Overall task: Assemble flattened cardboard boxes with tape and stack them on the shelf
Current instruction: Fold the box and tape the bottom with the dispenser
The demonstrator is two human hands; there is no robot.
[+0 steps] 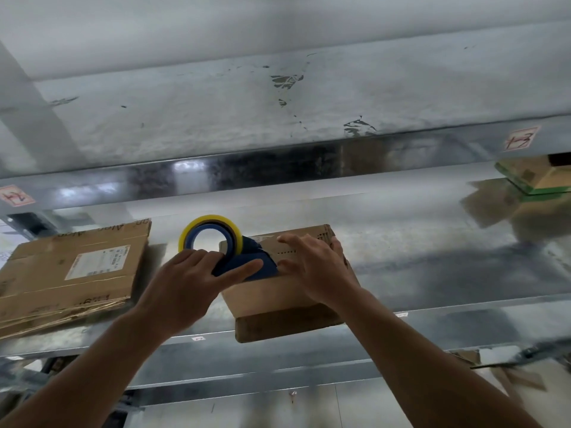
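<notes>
Cardboard box (268,295) — matte, rectangular (perhaps taped).

Box: a brown cardboard box (268,296), folded up. It lies under the spread fingers (292,241) of the right hand (315,267), and its near end juts past the shelf's front edge.
Tape dispenser: a blue tape dispenser (247,257), held in the fingers (244,270) of the left hand (182,282). Its nose is on the box top, just left of the right fingers.
Tape roll: a yellowish tape roll (210,219), upright, just beyond the left fingers.
Flattened boxes: the flattened boxes (71,273) are stacked flat and carry a white label, well left of the left fingers.
Shelf: a shiny metal shelf (432,273), beneath both hands.
</notes>
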